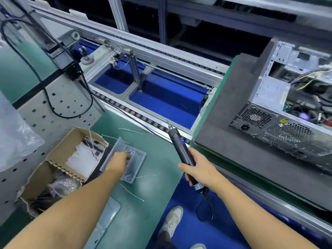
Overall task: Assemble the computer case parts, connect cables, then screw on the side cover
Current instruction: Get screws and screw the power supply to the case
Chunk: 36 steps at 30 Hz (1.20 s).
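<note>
- Grey foam pad on the right carries the computer case, and it's lying open: cables on show inside, side cover not on, so closing up looks to be ahead.
- Right hand wraps the electric screwdriver, tip up, well short of the case.
- Left hand dips into the clear tray of screws; the fingertips are hidden, so I can't tell whether it's pinching one.
- Yellow sticker on the case's rear and the driver's blue display are too small to read.
</note>
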Motion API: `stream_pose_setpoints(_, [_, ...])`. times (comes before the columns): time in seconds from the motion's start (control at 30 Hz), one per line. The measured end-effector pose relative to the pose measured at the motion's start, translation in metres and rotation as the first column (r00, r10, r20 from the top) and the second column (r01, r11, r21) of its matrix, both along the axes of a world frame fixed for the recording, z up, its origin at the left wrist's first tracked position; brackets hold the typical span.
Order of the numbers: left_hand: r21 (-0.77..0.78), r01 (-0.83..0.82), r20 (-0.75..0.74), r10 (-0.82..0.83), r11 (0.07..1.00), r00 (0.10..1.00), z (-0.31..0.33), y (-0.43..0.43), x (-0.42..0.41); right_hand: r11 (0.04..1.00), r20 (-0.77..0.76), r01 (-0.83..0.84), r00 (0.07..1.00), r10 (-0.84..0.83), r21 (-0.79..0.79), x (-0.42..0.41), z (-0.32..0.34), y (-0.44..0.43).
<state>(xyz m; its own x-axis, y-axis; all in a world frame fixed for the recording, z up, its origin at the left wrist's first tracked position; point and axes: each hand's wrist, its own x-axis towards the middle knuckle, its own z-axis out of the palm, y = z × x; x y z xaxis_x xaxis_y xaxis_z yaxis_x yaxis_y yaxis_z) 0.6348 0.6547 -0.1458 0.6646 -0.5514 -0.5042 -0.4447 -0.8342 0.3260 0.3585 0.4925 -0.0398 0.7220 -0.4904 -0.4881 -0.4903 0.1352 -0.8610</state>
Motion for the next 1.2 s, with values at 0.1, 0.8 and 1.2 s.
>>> stream_pose_setpoints(0.1, [0.049,0.103,0.039,-0.105,0.993,0.994,0.001,0.005,0.004,1.0,0.024,0.006,1.0,-0.006,0.002,-0.001,0.0,0.0])
stream_pose_setpoints(0.8, [-0.374,-0.005,0.147,0.065,0.928,0.987,0.017,-0.009,-0.012,0.999,0.053,0.047,0.998,-0.047,-0.009,-0.023,0.001,-0.002])
stream_pose_setpoints(1.2, [-0.455,-0.779,-0.886,-0.125,0.432,0.447,0.093,-0.137,-0.104,0.992,-0.019,-0.056,0.998,0.054,-0.11,-0.075,0.03,-0.022])
